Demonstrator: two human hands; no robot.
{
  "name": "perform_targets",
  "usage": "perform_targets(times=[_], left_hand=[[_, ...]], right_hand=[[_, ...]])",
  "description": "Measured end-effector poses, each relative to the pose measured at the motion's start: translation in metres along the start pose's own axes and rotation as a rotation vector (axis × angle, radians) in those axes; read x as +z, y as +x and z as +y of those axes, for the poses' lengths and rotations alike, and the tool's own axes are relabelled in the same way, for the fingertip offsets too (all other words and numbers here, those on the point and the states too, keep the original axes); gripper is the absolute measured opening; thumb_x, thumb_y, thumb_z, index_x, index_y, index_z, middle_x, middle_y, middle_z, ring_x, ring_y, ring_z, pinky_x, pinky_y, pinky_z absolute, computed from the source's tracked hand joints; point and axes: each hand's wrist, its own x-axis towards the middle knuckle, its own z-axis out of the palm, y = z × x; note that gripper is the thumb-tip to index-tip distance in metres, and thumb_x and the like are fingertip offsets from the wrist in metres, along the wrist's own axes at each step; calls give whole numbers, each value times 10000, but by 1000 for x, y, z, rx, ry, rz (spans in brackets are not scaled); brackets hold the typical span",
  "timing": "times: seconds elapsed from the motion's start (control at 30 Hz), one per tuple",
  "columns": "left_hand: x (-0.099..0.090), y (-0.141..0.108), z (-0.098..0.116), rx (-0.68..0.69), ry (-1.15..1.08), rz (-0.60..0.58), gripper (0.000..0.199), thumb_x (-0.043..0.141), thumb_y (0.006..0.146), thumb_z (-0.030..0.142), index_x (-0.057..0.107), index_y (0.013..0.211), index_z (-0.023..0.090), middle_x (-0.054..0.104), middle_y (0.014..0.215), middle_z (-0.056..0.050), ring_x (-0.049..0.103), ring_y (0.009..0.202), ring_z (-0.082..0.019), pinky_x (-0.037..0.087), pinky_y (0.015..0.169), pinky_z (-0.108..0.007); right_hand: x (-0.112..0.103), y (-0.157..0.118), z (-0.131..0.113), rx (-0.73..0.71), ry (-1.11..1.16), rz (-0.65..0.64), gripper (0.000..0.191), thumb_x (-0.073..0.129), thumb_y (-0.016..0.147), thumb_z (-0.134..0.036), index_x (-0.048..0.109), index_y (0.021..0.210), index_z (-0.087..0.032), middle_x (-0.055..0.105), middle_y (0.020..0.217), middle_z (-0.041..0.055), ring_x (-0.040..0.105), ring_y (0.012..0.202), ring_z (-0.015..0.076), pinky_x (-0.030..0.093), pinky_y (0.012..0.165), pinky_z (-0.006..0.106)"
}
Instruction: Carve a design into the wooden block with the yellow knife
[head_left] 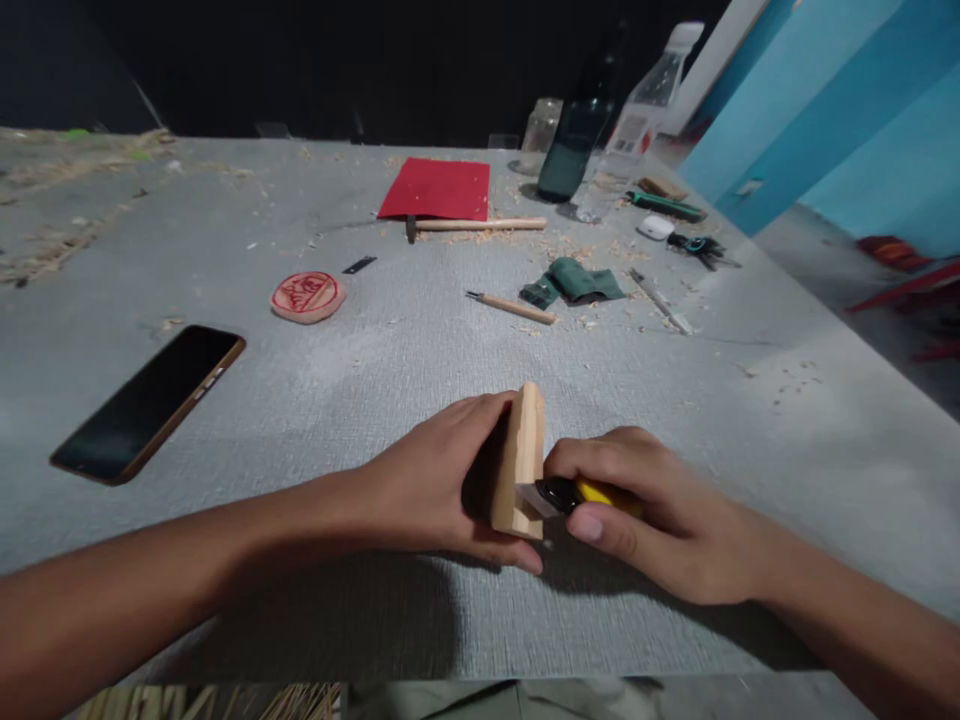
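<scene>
A pale wooden block (527,440) stands on edge near the table's front. My left hand (442,470) is closed around it from the left, thumb at the near end and fingers at the far end. In my right hand (660,500) is a yellow and black utility knife (592,492), gripped between thumb and curled fingers. Its blade touches the lower part of the block's narrow edge. The block's left face is in shadow, mostly turned away from view.
Beyond my hands lie a carving tool (517,308), a green cloth (576,280), a round carved wood piece (307,297) and a hammer (480,225) beside red paper (439,188). A phone (146,405) rests at left. Bottles (574,150) stand at the back right, with wood shavings scattered around.
</scene>
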Motion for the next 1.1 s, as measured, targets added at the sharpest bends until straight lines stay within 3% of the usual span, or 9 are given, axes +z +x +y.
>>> perform_targets(times=[0.1,0.37,0.53,0.67,0.77,0.93,1.0,1.1], left_hand=[[0,0,-1,11,-4,-6,784,974,770,641,571,1301,227,706,1288,-89,709,1184,-315,561,1082,-505],[-1,-1,-5,4,0,-6,849,981,784,607,541,1411,243,696,1413,-109,701,1254,-316,562,1115,-494],[-1,-2,-4,-7,49,-16,954,972,751,661,514,1462,220,668,1480,-162,644,1371,-391,508,1200,-580],[0,-3,-2,-14,72,-29,980,944,759,704,508,1480,204,645,1525,-186,630,1403,-402,469,1249,-606],[0,-2,-2,5,77,-34,966,929,778,710,510,1475,190,657,1500,-182,638,1388,-384,478,1242,-579],[0,0,-5,47,62,-30,847,913,805,705,534,1393,229,689,1412,-144,667,1308,-353,514,1180,-550],[0,-1,-5,50,65,-28,820,906,801,718,544,1352,231,695,1375,-139,677,1272,-350,528,1145,-547],[0,-1,-4,35,77,-27,830,893,788,752,543,1331,229,699,1342,-134,682,1238,-351,542,1109,-546]], right_hand=[[0,1,2,16,12,11,301,539,1181,-449,648,1031,-212,489,692,-79,440,580,72,342,564,217],[0,5,12,82,-212,200,303,576,1148,-443,638,967,-208,519,658,-69,422,524,82,330,525,246],[-24,6,34,301,-405,385,389,578,1113,-500,574,832,-231,435,579,-53,390,514,125,296,537,302],[-41,3,47,318,-455,505,432,582,1107,-570,571,832,-237,460,599,-31,397,543,146,299,551,325],[-31,1,40,211,-456,455,362,586,1125,-524,607,910,-234,464,610,-49,397,521,127,313,541,317],[-2,2,13,-38,-318,205,233,553,1168,-422,636,1083,-222,548,691,-65,444,521,88,333,518,261],[2,2,4,-54,-204,112,246,535,1179,-433,637,1105,-221,527,688,-71,454,544,88,336,530,247],[0,0,-3,60,13,-27,345,529,1177,-508,667,1048,-219,466,672,-71,422,556,89,320,535,245]])
